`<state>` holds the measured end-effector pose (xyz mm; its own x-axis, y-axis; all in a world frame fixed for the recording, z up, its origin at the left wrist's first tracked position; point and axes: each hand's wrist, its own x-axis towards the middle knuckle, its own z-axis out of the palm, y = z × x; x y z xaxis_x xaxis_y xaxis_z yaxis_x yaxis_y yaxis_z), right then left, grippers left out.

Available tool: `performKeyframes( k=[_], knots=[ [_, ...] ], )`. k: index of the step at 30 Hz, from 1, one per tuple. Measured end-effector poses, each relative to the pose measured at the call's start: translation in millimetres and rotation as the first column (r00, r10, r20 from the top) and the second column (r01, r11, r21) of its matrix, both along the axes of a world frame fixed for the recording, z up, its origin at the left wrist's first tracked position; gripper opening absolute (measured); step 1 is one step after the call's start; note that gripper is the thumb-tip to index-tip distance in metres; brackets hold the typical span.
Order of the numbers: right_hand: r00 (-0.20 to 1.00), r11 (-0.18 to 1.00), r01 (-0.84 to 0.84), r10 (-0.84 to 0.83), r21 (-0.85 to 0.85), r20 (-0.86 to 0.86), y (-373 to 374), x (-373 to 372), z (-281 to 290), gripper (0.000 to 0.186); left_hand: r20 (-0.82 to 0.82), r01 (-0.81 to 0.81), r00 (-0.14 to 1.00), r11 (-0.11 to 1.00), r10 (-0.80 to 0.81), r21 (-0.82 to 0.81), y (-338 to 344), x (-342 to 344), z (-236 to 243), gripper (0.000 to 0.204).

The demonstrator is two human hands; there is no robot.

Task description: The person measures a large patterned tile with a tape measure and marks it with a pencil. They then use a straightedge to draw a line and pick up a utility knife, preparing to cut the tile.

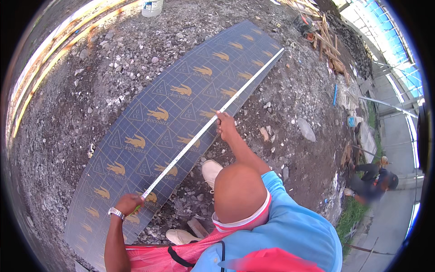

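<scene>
A long grid-patterned dark board (106,154), curved along one edge, lies on the ground diagonally. A white tape-measure blade (181,158) stretches along it toward its far tip. My left hand (127,204), with a metal watch at the wrist, grips the tape's partly hidden green case near the board's lower end. Farther up the blade, my right hand (225,123) has its fingers closed on it against the board. Below my hands, a head (239,197) and blue-clad shoulder (290,226) fill the lower middle, with pale shoes (210,172) beside the board.
Stony dirt (81,99) surrounds the board. Yellow-edged strips (59,45) lie at upper left; a white bucket (152,7) stands at the top. Scrap timber (331,50), a blue rod (335,94) and a pale stone (306,129) lie rightward. Another person (378,181) crouches by the concrete wall.
</scene>
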<state>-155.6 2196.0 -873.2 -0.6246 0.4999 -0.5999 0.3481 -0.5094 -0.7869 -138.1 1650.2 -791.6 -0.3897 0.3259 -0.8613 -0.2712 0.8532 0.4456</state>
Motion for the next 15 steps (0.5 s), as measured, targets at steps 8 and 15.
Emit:
performKeyframes(
  k=[8, 15],
  knots=[
    [0.782, 0.763, -0.588, 0.450, 0.269, 0.432, -15, 17, 58, 0.044, 0.244, -0.136, 0.965, 0.980, 0.098, 0.142, -13, -4, 34, 0.041],
    [0.334, -0.251, -0.676, 0.733, 0.692, 0.592, -29, -67, 266, 0.052, 0.136, -0.162, 0.981, 0.973, 0.141, 0.162, -137, 0, -11, 0.046]
  ],
)
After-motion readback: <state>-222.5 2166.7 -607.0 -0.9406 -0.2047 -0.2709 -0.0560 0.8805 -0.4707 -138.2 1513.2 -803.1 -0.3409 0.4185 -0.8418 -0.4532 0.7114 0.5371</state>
